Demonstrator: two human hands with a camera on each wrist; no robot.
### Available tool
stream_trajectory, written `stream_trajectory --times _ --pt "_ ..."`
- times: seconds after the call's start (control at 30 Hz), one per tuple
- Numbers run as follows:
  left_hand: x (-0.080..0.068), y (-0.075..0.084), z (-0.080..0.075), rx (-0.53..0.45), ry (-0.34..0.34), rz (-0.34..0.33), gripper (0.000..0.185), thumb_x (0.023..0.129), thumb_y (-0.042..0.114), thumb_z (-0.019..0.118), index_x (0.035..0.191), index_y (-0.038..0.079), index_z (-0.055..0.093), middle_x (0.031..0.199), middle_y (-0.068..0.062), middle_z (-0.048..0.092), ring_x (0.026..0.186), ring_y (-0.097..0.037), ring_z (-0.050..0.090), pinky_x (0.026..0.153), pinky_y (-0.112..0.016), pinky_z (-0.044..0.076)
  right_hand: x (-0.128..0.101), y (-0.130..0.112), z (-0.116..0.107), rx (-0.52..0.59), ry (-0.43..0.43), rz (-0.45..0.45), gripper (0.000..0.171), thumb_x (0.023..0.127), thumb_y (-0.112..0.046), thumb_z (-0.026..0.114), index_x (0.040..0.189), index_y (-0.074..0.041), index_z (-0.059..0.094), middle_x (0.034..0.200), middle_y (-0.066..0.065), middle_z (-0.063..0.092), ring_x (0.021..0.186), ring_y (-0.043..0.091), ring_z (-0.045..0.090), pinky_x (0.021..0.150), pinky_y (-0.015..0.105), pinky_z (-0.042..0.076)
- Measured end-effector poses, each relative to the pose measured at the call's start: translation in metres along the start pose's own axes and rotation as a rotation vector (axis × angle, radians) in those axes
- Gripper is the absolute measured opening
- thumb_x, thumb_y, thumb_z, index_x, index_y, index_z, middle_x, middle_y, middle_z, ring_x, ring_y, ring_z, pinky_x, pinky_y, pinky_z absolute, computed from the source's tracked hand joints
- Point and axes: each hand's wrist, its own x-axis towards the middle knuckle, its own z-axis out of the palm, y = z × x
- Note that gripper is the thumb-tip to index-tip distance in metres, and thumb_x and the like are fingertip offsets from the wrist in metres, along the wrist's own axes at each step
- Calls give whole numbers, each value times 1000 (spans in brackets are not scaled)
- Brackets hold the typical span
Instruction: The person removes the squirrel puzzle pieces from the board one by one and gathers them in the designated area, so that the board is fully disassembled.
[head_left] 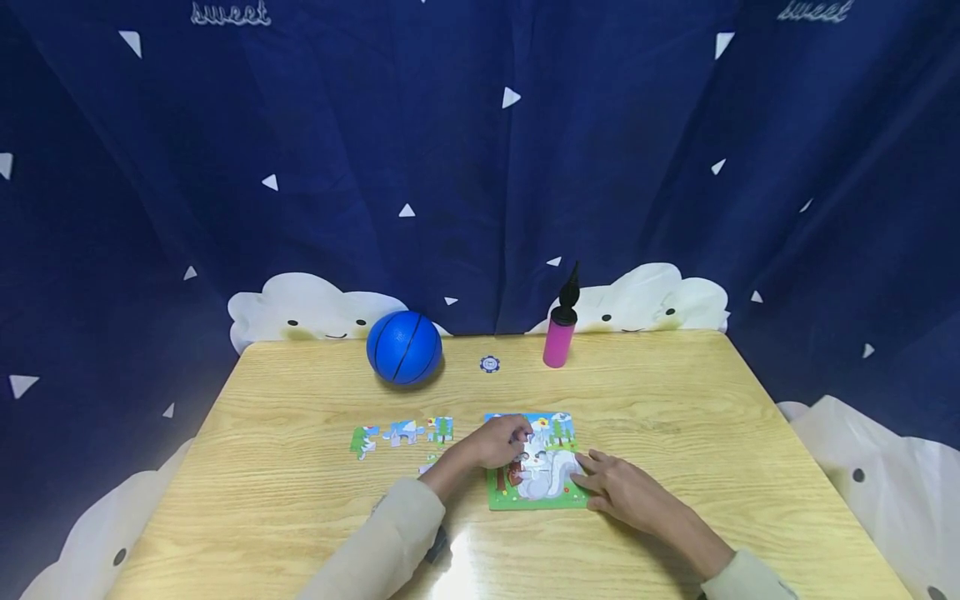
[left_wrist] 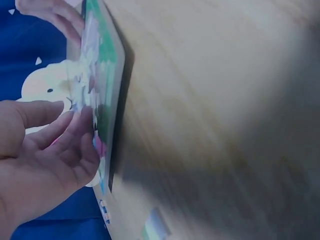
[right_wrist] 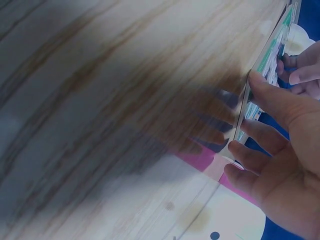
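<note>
A squirrel jigsaw puzzle (head_left: 551,492) lies on the table in front of me, its tray edged with green grass and blue sky. My left hand (head_left: 498,442) is over its upper left part, thumb and fingertips pinching a pale puzzle piece (left_wrist: 76,102) close to the picture. The left fingers (left_wrist: 60,131) partly hide that piece. At the tray's right side rests my right hand (head_left: 626,492), fingers spread and fairly straight. Its thumb (right_wrist: 262,87) touches the near edge while the other fingertips lie along the right edge.
Several loose puzzle pieces (head_left: 405,432) lie left of the tray, one partly behind the left forearm. Farther back on the wooden table (head_left: 675,392) are a blue ball (head_left: 405,347), a blue-and-white round chip (head_left: 489,364) and a pink hand pump (head_left: 558,342). A dark blue curtain (head_left: 450,125) hangs behind.
</note>
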Motion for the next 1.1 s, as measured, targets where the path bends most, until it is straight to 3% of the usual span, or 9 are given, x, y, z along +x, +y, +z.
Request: stream_trajectory --times 0.2,0.33,0.77,1.1 --pt "0 2 4 -13 129 57 15 91 4 54 104 3 60 83 2 57 72 -5 49 70 -18 44 0 0 0 6 -11 10 43 80 -23 71 118 -4 66 132 24 54 118 46 53 95 53 45" --pt "0 5 5 -62 164 51 8 92 7 56 99 6 59 79 4 54 67 -5 46 65 -18 42 0 0 -1 0 -11 8 43 80 -23 71 118 -4 66 132 24 54 118 46 53 95 53 45" --pt "1 7 5 -121 168 54 4 93 8 56 95 5 59 81 1 56 70 -6 49 64 -18 44 -1 0 -1 -9 14 -13 41 80 -22 71 117 -4 66 130 25 56 116 47 54 94 53 46" --pt "-16 -9 -16 -126 138 80 5 94 4 53 97 5 57 83 0 57 72 -8 50 65 -18 44 0 -2 -2 17 -18 12 42 81 -22 71 119 -3 65 132 25 54 118 47 53 95 54 45"
